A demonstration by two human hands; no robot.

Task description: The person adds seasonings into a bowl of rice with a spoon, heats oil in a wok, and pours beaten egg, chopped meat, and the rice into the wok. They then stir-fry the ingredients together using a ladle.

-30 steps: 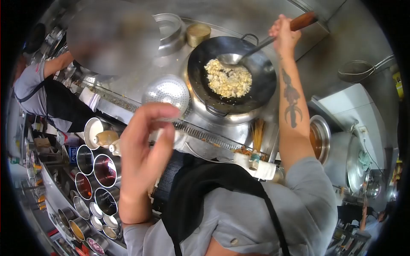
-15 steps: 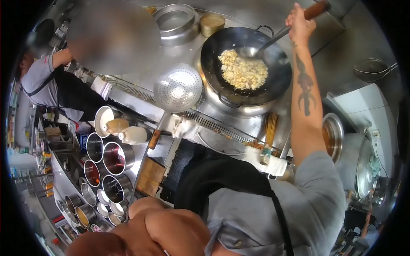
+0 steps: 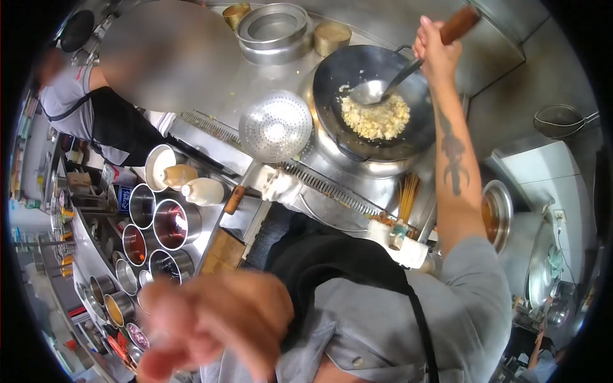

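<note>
My right hand (image 3: 437, 54) is closed around the wooden handle of a metal ladle (image 3: 401, 78). The ladle's bowl rests in a dark wok (image 3: 332, 70), at the far edge of a heap of yellow-and-white fried rice (image 3: 377, 118). My left hand (image 3: 217, 319) is close to the camera at the bottom left, in front of my chest and partly over the sauce pots. Motion smears its fingers, so whether it holds anything cannot be made out.
Left of the wok lies a perforated strainer (image 3: 276, 126) with a wooden handle. Metal pots of sauce (image 3: 175, 223) and squeeze bottles (image 3: 203, 191) stand at the left. A bamboo brush (image 3: 407, 195) is by the stove's front edge. A co-worker (image 3: 108, 115) works at the upper left.
My left hand has swung into view close to the camera. The ladle's bowl has shifted slightly in the wok and the rice heap looks more compact. The whole view has shifted a little.
</note>
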